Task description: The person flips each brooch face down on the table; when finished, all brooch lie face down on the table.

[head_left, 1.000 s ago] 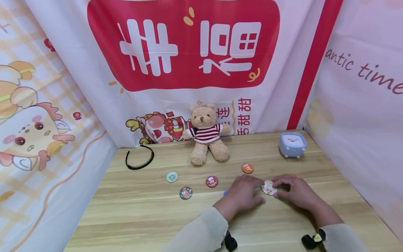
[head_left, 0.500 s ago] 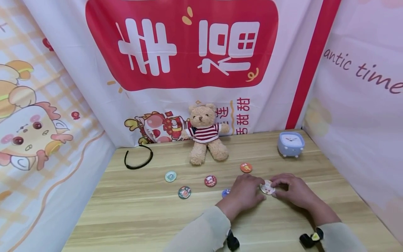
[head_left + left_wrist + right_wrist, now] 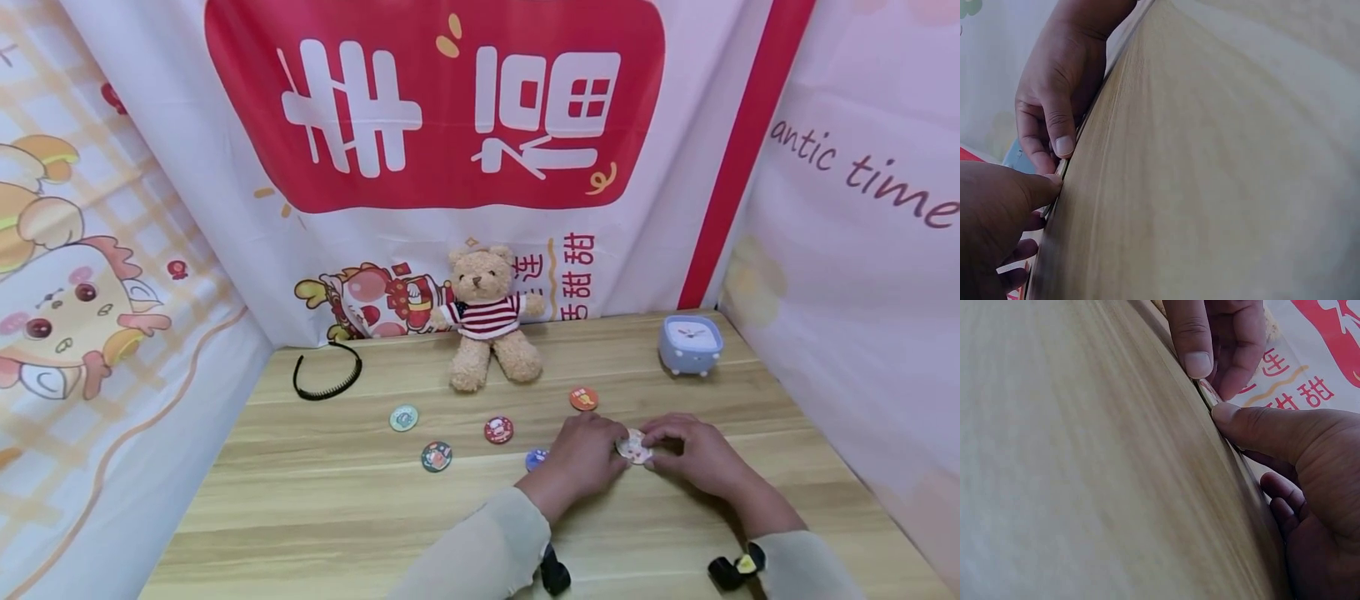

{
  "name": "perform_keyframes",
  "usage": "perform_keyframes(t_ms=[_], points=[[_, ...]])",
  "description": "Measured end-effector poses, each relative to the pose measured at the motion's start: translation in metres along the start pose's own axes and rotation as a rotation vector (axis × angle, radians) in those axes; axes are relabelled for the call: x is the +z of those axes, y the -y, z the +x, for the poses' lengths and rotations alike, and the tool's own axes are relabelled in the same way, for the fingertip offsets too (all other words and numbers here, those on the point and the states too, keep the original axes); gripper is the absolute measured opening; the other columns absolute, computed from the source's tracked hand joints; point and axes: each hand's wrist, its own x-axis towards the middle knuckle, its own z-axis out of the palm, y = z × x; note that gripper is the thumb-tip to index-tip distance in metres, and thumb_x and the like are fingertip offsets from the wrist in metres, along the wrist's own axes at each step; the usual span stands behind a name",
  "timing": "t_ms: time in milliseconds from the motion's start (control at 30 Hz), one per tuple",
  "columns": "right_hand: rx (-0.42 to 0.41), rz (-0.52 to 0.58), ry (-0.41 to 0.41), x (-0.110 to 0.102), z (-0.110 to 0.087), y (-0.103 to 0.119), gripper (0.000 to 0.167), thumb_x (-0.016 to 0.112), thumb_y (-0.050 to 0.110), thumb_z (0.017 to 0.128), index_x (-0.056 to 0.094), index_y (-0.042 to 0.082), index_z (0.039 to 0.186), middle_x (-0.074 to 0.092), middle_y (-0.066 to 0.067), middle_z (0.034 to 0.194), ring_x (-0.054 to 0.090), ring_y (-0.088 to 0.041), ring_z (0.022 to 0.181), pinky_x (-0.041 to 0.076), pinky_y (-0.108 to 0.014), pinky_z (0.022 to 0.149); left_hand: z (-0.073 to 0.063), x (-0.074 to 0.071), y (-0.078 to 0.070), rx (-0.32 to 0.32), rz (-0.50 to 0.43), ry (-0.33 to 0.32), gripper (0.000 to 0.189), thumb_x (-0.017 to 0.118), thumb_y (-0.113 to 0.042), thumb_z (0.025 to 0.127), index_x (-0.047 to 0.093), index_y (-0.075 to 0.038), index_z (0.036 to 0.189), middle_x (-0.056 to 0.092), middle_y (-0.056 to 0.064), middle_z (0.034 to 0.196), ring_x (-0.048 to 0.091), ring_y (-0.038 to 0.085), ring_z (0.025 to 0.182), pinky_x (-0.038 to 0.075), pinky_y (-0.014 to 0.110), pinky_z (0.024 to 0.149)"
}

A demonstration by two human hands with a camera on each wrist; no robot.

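Observation:
A round white badge (image 3: 634, 447) with a faint printed picture lies between my two hands, low over the tabletop. My left hand (image 3: 585, 457) pinches its left edge, thumb in front and fingers behind. On the opposite edge, my right hand (image 3: 693, 451) pinches it between thumb and fingertips. From the left wrist view, the right hand's thumb (image 3: 1060, 128) reaches down to the badge's rim. The right wrist view shows the badge (image 3: 1209, 394) almost edge-on between both thumbs. A blue badge (image 3: 536, 459) is partly covered by my left hand.
More round badges lie on the wooden table (image 3: 337, 517): orange (image 3: 583, 399), red (image 3: 498, 430), dark green (image 3: 437, 457) and light green (image 3: 404, 418). Behind them are a teddy bear (image 3: 487, 321), a black headband (image 3: 327, 372) and a blue clock (image 3: 691, 345). Printed cloths hang around the table.
My left thumb has drawn in towards the white badge, and the left hand has shifted slightly right. More of the blue badge shows beside it. The white badge stays in about the same place.

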Motion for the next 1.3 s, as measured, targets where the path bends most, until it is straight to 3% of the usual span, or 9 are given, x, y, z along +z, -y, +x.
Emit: perform_keyframes(t_ms=[333,567,700,1000,1167,1300], points=[[-0.006,-0.004,0.012,-0.001,0.0,0.002,0.025,0.093,0.021,0.087,0.08,0.036,0.103,0.078,0.005,0.127,0.065,-0.031,0.129,0.048,-0.057,0.113,0.001,0.0,0.001,0.011,0.001,-0.011,0.028,0.075,-0.044,0.103,0.077,-0.03,0.127,0.076,-0.017,0.132,0.065,0.008,0.127,0.048,0.034,0.113],[-0.016,-0.015,-0.002,-0.003,-0.002,0.001,0.026,0.093,0.022,0.087,0.08,0.037,0.103,0.078,0.006,0.126,0.066,-0.029,0.128,0.05,-0.053,0.111,0.004,0.002,0.003,0.118,0.122,-0.018,0.025,0.067,-0.047,0.108,0.076,-0.031,0.124,0.076,-0.018,0.127,0.064,0.01,0.128,0.045,0.034,0.116],[-0.026,-0.016,-0.002,-0.004,-0.002,0.001,0.026,0.094,0.023,0.087,0.08,0.037,0.104,0.078,0.008,0.126,0.066,-0.029,0.128,0.05,-0.052,0.111,0.006,0.004,0.005,0.139,0.141,-0.02,0.025,0.062,-0.05,0.11,0.074,-0.032,0.122,0.076,-0.019,0.126,0.064,0.01,0.127,0.044,0.034,0.117],[0.064,0.049,0.035,-0.009,-0.001,0.002,0.016,0.084,0.027,0.097,0.082,0.034,0.112,0.079,0.004,0.127,0.067,-0.032,0.13,0.051,-0.062,0.112,0.008,0.003,0.003,0.097,0.056,-0.051,0.028,0.054,-0.047,0.114,0.076,-0.031,0.122,0.078,-0.018,0.122,0.068,0.008,0.12,0.047,0.033,0.114],[0.069,0.053,0.021,-0.011,-0.002,0.007,0.016,0.075,0.024,0.105,0.083,0.028,0.119,0.079,0.0,0.126,0.071,-0.03,0.124,0.058,-0.055,0.105,0.009,0.002,0.002,0.051,0.004,-0.084,0.023,0.055,-0.041,0.115,0.077,-0.033,0.116,0.078,-0.02,0.109,0.069,0.003,0.103,0.05,0.031,0.1],[0.056,0.044,-0.018,-0.01,-0.001,0.011,0.018,0.07,0.025,0.109,0.083,0.024,0.12,0.081,0.001,0.122,0.074,-0.027,0.121,0.06,-0.052,0.102,0.008,-0.001,0.001,0.019,-0.02,-0.103,0.022,0.056,-0.035,0.115,0.077,-0.032,0.117,0.079,-0.019,0.107,0.07,0.002,0.099,0.049,0.031,0.096]])
